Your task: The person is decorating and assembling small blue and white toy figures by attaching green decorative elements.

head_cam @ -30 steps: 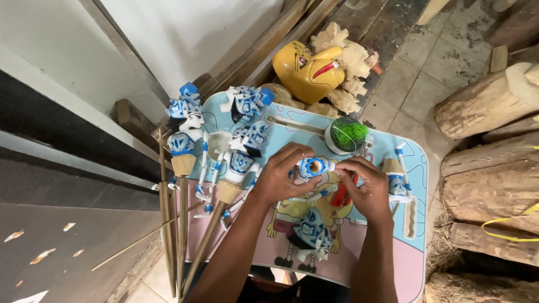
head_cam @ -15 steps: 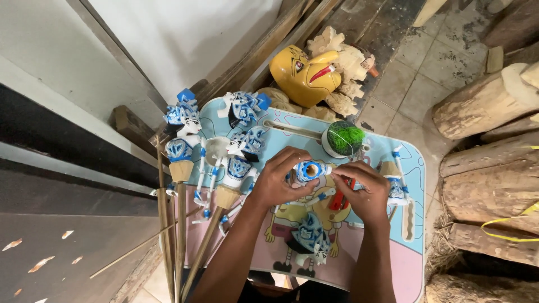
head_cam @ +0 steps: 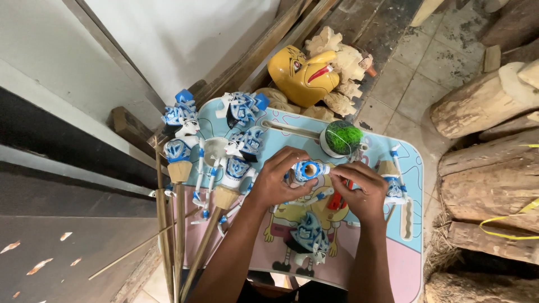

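Blue-and-white painted wooden puppet body (head_cam: 310,170), small and barrel-shaped with a round opening facing the camera, sits mid-table, pinched between both hands just above the tabletop

left hand (head_cam: 276,180): fingers curled round the left end of the puppet body, grasping it
right hand (head_cam: 359,189): fingertips at the right end of the same piece, closed in a pinch; cannot tell if they also hold a thread or tool, too small. red object (head_cam: 338,200) shows just under this hand, partly hidden

small light-blue folding table with cartoon print and pink near edge (head_cam: 412,163) carries everything

left part of table: cluster of blue-and-white painted puppet heads and torsos on tan wooden cones (head_cam: 224,163), their long thin wooden rods (head_cam: 178,241) running toward the near edge, close to the left forearm
near centre, between the forearms: another blue-and-white puppet head lying on the table (head_cam: 310,234)
far centre: white spool wound with green thread (head_cam: 342,137), just beyond the hands, not touching them
right part: one more blue-and-white puppet piece with a tan cone top (head_cam: 392,179), just beside the right hand

off the table, far side: yellow carved wooden mask with red beak-like mouth (head_cam: 302,73), touching a heap of bare carved wood pieces (head_cam: 342,62)
right of table: rough wooden logs (head_cam: 488,163) stacked on the tiled floor (head_cam: 426,67)
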